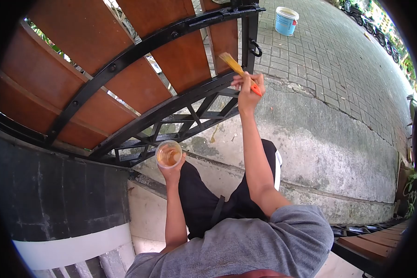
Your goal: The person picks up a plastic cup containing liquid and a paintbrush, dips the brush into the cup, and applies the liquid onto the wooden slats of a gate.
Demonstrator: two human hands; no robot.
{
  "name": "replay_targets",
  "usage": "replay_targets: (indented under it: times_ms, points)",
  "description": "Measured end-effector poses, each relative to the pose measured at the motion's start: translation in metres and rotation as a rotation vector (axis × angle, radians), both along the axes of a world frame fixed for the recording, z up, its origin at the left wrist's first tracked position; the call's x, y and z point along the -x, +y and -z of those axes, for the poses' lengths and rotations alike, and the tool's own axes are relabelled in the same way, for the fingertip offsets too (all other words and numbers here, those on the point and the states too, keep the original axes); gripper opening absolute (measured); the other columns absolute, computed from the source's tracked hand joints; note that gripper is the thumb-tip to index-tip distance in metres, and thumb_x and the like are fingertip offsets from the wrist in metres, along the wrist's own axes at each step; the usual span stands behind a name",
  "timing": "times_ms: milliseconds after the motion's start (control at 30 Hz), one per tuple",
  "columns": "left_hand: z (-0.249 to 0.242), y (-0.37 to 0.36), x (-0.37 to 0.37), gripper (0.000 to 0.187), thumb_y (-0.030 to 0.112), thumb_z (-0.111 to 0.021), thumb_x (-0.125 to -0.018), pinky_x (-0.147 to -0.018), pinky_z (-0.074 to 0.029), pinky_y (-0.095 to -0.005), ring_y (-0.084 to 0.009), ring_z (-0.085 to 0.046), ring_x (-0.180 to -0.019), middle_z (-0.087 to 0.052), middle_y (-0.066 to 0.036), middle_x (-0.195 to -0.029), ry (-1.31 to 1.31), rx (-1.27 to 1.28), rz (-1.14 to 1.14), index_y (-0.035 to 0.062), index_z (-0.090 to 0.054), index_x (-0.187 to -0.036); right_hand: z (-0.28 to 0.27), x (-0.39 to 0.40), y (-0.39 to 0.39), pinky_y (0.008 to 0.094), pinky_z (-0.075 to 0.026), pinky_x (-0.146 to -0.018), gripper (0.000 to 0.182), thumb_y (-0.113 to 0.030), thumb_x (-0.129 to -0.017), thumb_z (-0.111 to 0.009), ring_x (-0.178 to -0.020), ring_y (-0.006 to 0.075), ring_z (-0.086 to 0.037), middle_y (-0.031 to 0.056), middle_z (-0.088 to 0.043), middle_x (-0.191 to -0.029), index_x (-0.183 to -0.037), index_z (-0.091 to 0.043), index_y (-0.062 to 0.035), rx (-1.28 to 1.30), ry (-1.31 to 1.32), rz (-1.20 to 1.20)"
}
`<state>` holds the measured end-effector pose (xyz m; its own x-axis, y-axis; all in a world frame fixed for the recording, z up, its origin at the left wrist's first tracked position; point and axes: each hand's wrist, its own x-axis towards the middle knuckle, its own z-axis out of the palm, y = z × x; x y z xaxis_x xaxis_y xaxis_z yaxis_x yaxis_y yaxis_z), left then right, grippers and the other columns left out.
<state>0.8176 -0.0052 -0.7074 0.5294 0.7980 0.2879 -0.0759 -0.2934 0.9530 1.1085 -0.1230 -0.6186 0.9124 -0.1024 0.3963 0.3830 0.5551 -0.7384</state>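
Note:
My right hand (250, 92) grips a paintbrush (238, 69) by its handle, which is yellow with an orange-red end. The bristles point up and left, overlapping the right-hand wooden slat (224, 41) of the gate in this view. Lower and to the left, my left hand (172, 172) is wrapped round a clear plastic cup (169, 154) with some amber-brown liquid in it. The cup is held upright in front of the gate's lower black lattice (190, 116). Reddish-brown slats fill the gate's black metal frame (111, 68).
A light blue and white bucket (286, 22) stands on the paving bricks (329, 60) beyond the gate's end. Stepped concrete (310, 134) lies under and beside my legs. Another slatted gate section (370, 245) is at lower right, and a dark wall (55, 190) at left.

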Motion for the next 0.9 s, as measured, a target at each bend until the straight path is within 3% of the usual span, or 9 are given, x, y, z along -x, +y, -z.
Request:
replay_targets:
  times_ms: [167,400,567,633,733,800,900]
  points:
    - [0.004,0.003,-0.003,0.062,0.002,-0.085,-0.068,-0.088,-0.049,-0.0300,-0.0165,-0.059,-0.097,-0.060,-0.007,-0.106,0.003,-0.016,0.000,0.0002,-0.051,-0.121,0.036,0.004,0.004,0.0230,-0.045,-0.044,0.016,-0.004,-0.096,-0.053,-0.051,0.0131,-0.062,0.0122,-0.064,-0.067,-0.083,-0.045,-0.0027,0.183,0.162,0.028]
    - [0.007,0.005,-0.005,0.063,0.002,-0.086,-0.068,-0.088,-0.049,-0.0305,-0.0170,-0.059,-0.098,-0.060,-0.007,-0.107,0.011,-0.044,-0.001,0.0001,-0.051,-0.120,-0.015,-0.007,0.007,0.0222,-0.045,-0.046,0.015,-0.004,-0.098,-0.053,-0.053,0.0131,-0.062,0.0125,-0.064,-0.070,-0.085,-0.044,-0.0023,-0.027,-0.016,-0.027]
    - [0.011,0.007,-0.007,0.063,-0.003,-0.082,-0.069,-0.090,-0.048,-0.0295,-0.0165,-0.058,-0.101,-0.059,-0.006,-0.108,0.011,-0.019,0.020,0.0017,-0.049,-0.123,0.041,0.005,0.004,0.0247,-0.049,-0.047,0.020,-0.003,-0.094,-0.056,-0.052,0.0127,-0.064,0.0114,-0.065,-0.064,-0.078,-0.045,-0.0020,0.248,0.011,0.075]
    - [0.008,0.005,-0.009,0.063,-0.002,-0.082,-0.070,-0.090,-0.048,-0.0299,-0.0165,-0.058,-0.101,-0.059,-0.006,-0.107,-0.001,0.021,0.035,0.0015,-0.049,-0.123,0.024,0.000,0.011,0.0248,-0.049,-0.048,0.019,-0.002,-0.094,-0.056,-0.053,0.0128,-0.064,0.0110,-0.065,-0.064,-0.078,-0.046,-0.0020,0.275,0.014,0.059]
    - [0.010,0.006,-0.010,0.062,-0.001,-0.082,-0.070,-0.092,-0.047,-0.0308,-0.0169,-0.057,-0.102,-0.059,-0.006,-0.108,0.035,-0.184,0.008,0.0013,-0.049,-0.122,-0.003,-0.009,0.013,0.0249,-0.048,-0.047,0.018,-0.002,-0.094,-0.056,-0.053,0.0127,-0.064,0.0107,-0.065,-0.064,-0.078,-0.046,-0.0019,0.183,0.009,0.054]
    - [0.008,0.004,-0.009,0.061,0.000,-0.083,-0.070,-0.093,-0.047,-0.0308,-0.0171,-0.057,-0.102,-0.059,-0.006,-0.108,0.029,-0.076,0.023,0.0012,-0.049,-0.121,-0.010,-0.008,0.005,0.0248,-0.048,-0.047,0.019,-0.002,-0.094,-0.056,-0.053,0.0127,-0.065,0.0105,-0.065,-0.064,-0.078,-0.046,-0.0020,0.126,-0.001,0.086]
    - [0.003,0.002,-0.010,0.060,0.001,-0.083,-0.070,-0.094,-0.046,-0.0307,-0.0174,-0.057,-0.103,-0.058,-0.006,-0.108,0.034,0.004,0.023,0.0010,-0.050,-0.120,0.012,-0.005,-0.003,0.0254,-0.048,-0.046,0.019,-0.002,-0.094,-0.056,-0.050,0.0132,-0.063,0.0106,-0.064,-0.062,-0.077,-0.045,-0.0022,0.359,0.030,0.164]
